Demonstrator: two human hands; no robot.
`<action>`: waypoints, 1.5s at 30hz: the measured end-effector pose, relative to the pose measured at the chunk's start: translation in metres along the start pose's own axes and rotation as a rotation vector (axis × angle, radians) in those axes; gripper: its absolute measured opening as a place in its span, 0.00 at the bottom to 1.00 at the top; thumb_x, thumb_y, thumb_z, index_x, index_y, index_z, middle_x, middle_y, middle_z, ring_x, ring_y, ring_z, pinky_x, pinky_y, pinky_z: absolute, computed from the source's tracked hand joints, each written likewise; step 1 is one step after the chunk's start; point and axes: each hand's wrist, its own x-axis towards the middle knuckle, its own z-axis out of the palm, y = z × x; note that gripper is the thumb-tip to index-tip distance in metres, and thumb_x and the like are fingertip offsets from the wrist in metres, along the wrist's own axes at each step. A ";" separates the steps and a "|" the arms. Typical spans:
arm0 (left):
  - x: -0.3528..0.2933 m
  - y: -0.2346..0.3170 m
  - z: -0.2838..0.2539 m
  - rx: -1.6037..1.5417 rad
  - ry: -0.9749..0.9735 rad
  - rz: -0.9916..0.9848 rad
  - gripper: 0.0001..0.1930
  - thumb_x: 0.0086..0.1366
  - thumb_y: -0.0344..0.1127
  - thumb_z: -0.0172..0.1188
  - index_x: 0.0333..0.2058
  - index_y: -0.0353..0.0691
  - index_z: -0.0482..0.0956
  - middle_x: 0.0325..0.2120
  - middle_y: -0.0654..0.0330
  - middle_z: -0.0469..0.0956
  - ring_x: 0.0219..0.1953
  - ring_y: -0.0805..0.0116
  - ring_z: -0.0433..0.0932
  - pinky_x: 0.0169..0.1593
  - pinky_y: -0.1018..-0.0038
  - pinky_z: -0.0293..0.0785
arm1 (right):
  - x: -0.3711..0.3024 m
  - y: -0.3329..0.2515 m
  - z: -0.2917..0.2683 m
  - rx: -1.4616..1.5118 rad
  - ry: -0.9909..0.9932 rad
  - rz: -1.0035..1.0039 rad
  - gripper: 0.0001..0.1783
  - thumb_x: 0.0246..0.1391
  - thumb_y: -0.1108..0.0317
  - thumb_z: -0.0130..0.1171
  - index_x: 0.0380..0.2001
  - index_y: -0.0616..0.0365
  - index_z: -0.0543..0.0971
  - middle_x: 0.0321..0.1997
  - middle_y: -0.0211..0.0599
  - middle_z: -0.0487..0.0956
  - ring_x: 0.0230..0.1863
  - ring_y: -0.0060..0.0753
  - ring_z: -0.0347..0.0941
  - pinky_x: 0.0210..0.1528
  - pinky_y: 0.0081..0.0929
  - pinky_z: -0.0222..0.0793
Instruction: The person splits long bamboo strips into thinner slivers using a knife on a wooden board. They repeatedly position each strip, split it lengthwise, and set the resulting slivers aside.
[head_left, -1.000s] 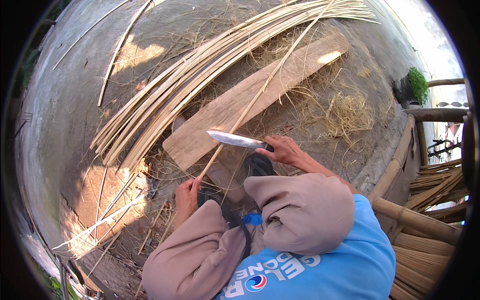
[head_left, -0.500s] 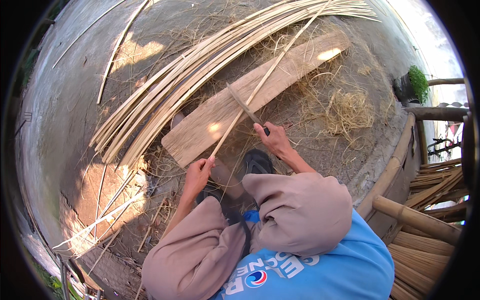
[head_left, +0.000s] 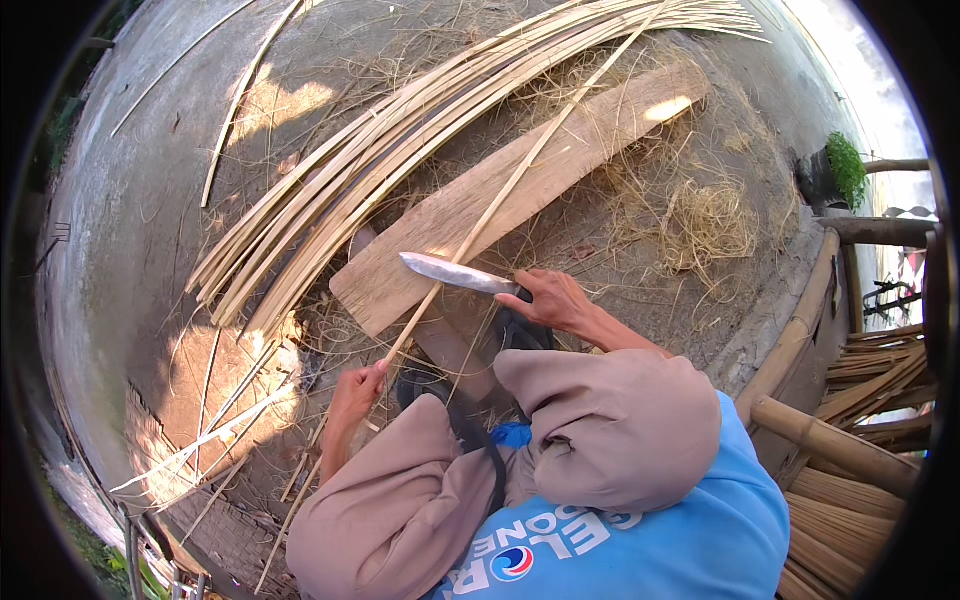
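Seemingly shaving step: left hand (head_left: 357, 392), just off plank (head_left: 605, 140), pinches strip (head_left: 506, 193) slanting over it; right hand (head_left: 552, 300) grips knife (head_left: 455, 273), blade crossing strip by plank's near edge. Next stroke calls for steady angle.

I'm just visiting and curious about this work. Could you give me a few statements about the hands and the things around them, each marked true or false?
1. The right hand holds a knife. True.
2. The left hand is empty. False: it holds one end of a thin strip.
3. The strip runs across the board. True.
4. In this view, the knife is well clear of the strip. False: it crosses the strip.
5. The board lies between the bundle and the right hand. True.
6. The shirt is red. False: it is blue.
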 end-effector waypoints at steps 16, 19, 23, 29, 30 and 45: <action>0.024 0.031 0.038 0.309 0.316 0.241 0.29 0.75 0.57 0.55 0.25 0.35 0.83 0.13 0.58 0.71 0.20 0.69 0.72 0.29 0.66 0.65 | -0.006 -0.032 0.030 0.238 -0.076 0.308 0.32 0.65 0.39 0.59 0.35 0.63 0.79 0.30 0.59 0.81 0.35 0.65 0.80 0.38 0.54 0.74; 0.022 0.026 0.034 0.301 0.345 0.301 0.30 0.75 0.57 0.56 0.23 0.36 0.81 0.13 0.53 0.71 0.19 0.60 0.72 0.28 0.62 0.66 | -0.020 -0.058 0.018 0.166 -0.204 0.227 0.31 0.64 0.37 0.58 0.34 0.61 0.78 0.31 0.55 0.82 0.36 0.65 0.81 0.39 0.54 0.76; 0.021 0.036 0.038 0.366 0.431 0.353 0.30 0.74 0.58 0.55 0.24 0.36 0.80 0.14 0.52 0.71 0.18 0.55 0.70 0.27 0.61 0.65 | 0.011 0.014 -0.034 0.053 -0.020 0.483 0.34 0.64 0.36 0.58 0.28 0.62 0.78 0.24 0.57 0.80 0.29 0.60 0.81 0.33 0.52 0.74; 0.020 0.039 0.037 0.387 0.435 0.330 0.27 0.74 0.56 0.56 0.28 0.37 0.83 0.15 0.48 0.72 0.18 0.50 0.72 0.27 0.58 0.65 | 0.068 0.125 -0.080 0.029 0.289 0.636 0.44 0.66 0.31 0.50 0.17 0.65 0.74 0.15 0.46 0.72 0.20 0.42 0.69 0.29 0.46 0.66; 0.017 0.035 0.038 0.393 0.441 0.312 0.27 0.74 0.56 0.56 0.28 0.37 0.84 0.15 0.48 0.71 0.18 0.51 0.72 0.27 0.58 0.65 | 0.066 0.092 -0.064 0.052 0.182 0.589 0.41 0.66 0.33 0.52 0.18 0.65 0.74 0.16 0.48 0.74 0.21 0.43 0.71 0.29 0.47 0.67; -0.005 0.000 -0.009 0.064 -0.003 -0.138 0.33 0.70 0.65 0.60 0.18 0.41 0.76 0.11 0.71 0.64 0.14 0.75 0.61 0.21 0.73 0.53 | 0.050 0.082 -0.052 0.234 0.178 0.699 0.37 0.67 0.37 0.54 0.23 0.67 0.78 0.20 0.58 0.78 0.25 0.56 0.80 0.32 0.50 0.72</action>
